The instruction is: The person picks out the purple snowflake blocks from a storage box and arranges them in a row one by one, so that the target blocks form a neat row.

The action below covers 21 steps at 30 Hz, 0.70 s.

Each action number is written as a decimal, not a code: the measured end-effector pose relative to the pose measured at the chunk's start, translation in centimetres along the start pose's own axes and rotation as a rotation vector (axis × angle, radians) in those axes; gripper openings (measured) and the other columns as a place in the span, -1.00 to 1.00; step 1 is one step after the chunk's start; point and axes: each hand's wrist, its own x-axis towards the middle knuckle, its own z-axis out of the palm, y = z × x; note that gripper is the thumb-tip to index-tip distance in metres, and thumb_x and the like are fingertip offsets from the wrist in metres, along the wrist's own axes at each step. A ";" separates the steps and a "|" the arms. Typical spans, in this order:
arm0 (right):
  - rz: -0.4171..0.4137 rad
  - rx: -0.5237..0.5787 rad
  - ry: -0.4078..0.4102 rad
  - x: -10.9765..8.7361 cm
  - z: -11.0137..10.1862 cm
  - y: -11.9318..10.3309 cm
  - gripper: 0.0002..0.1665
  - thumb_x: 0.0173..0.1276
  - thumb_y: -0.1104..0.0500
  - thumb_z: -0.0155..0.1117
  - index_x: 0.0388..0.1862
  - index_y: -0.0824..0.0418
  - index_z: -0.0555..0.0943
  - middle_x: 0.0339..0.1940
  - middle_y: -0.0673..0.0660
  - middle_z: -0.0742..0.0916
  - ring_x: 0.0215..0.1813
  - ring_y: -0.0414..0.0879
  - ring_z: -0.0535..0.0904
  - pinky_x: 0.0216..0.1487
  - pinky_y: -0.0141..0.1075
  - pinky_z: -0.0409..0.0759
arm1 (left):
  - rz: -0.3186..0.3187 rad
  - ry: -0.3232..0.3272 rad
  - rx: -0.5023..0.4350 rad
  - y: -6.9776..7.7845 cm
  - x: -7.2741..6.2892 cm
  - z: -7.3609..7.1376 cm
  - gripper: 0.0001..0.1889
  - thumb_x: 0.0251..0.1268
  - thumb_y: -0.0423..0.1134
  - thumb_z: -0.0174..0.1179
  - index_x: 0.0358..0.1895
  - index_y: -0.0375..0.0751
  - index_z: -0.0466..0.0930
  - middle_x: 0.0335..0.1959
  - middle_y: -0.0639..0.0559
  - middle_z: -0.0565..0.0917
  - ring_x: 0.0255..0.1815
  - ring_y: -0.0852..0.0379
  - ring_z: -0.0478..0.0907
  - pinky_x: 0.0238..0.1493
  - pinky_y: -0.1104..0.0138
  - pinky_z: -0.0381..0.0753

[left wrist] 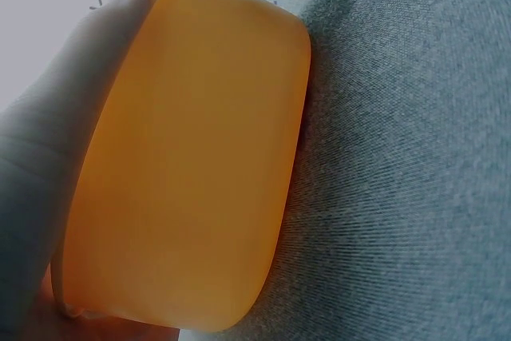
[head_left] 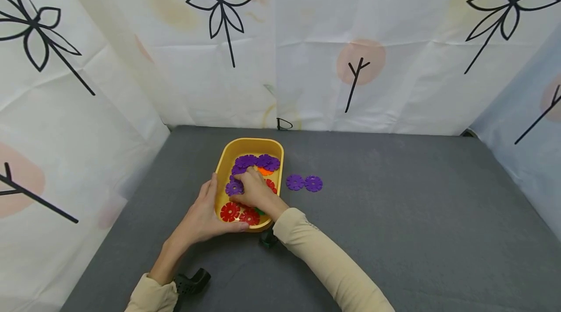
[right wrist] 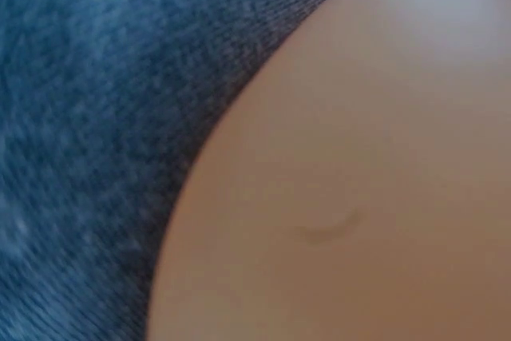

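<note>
A yellow tray [head_left: 254, 140] stands on the grey cloth. My left hand [head_left: 203, 217] holds its near left corner, thumb along the near rim and fingers along the left side. In the left wrist view the tray's outer wall [left wrist: 192, 149] fills the middle, with the thumb [left wrist: 48, 141] beside it. My right hand [head_left: 256, 191] reaches inside the tray over the right rim. Its thumb and forefinger lie on either side of a purple notched disc [head_left: 234, 188]; I cannot tell whether they pinch it. More purple discs [head_left: 246, 160] lie toward the far end, with red discs [head_left: 230, 211] nearest me.
Two purple discs [head_left: 304, 183] lie side by side on the cloth, right of the tray. An orange disc [head_left: 265, 172] and a bit of a green one [head_left: 260, 211] show inside it. Patterned white sheets [head_left: 307, 83] hang behind and beside the table. Dark devices [head_left: 193, 282] sit at both wrists.
</note>
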 end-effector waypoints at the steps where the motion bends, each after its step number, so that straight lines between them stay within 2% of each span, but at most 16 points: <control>1: 0.004 -0.002 -0.003 0.0 0.0 0.0 -0.35 0.31 -0.01 0.51 0.31 0.21 0.63 0.06 0.13 0.66 0.02 -0.09 0.41 0.17 -0.29 0.50 | -0.002 0.001 0.001 0.0 0.0 0.0 0.51 -0.10 0.38 0.50 0.67 -0.23 -0.43 0.60 -0.33 0.03 0.46 -0.32 0.34 0.38 -0.21 0.49; 10: 0.057 0.075 -0.004 0.1 0.0 -0.1 -0.40 0.28 0.04 0.54 0.25 0.21 0.62 0.17 0.16 0.64 0.25 0.02 0.47 0.46 -0.13 0.48 | -0.003 0.007 0.001 0.1 0.0 0.0 0.51 -0.11 0.36 0.51 0.66 -0.27 -0.40 0.60 -0.34 0.03 0.44 -0.32 0.35 0.38 -0.20 0.50; 15: 0.005 0.110 0.004 0.3 0.0 0.0 -0.43 0.28 0.12 0.54 0.24 0.20 0.62 0.22 0.13 0.70 0.31 0.01 0.56 0.45 -0.17 0.53 | -0.001 0.002 -0.002 0.1 0.0 -0.1 0.51 -0.10 0.37 0.50 0.67 -0.25 -0.41 0.60 -0.34 0.02 0.46 -0.32 0.33 0.39 -0.20 0.48; 21: -0.013 0.165 0.007 0.1 -0.2 0.0 -0.42 0.22 0.19 0.57 0.24 0.17 0.68 0.19 0.11 0.75 0.22 0.00 0.55 0.35 -0.20 0.59 | 0.001 0.003 0.004 0.0 0.0 0.0 0.51 -0.12 0.40 0.48 0.67 -0.25 -0.41 0.60 -0.34 0.03 0.44 -0.31 0.35 0.37 -0.18 0.51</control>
